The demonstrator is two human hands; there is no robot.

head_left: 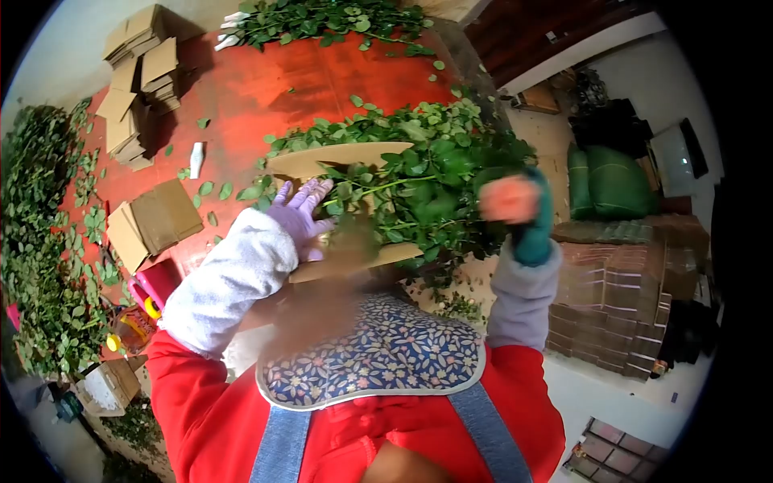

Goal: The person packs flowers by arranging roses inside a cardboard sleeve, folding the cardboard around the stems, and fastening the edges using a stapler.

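My left hand point(299, 216), in a lavender glove, lies with its fingers spread at the left end of a folded piece of cardboard point(342, 154). Leafy green stems point(427, 181) lie in and across the cardboard, reaching to the right. Right of the leaves, my right hand point(510, 200) is raised and smeared by motion; it looks pinkish-orange with a teal cuff. Whether it holds anything does not show. A brown blurred shape point(318, 314) crosses the view between my left sleeve and the flowered apron point(378, 346).
Stacked cardboard pieces point(125, 121) and a white bottle-shaped item point(196, 160) are on the red table point(241, 97). More cut stems point(322, 20) lie at its far edge, and a leafy heap point(40, 233) at the left. Flattened cardboard bundles point(608, 298) and green sacks point(616, 183) are at the right.
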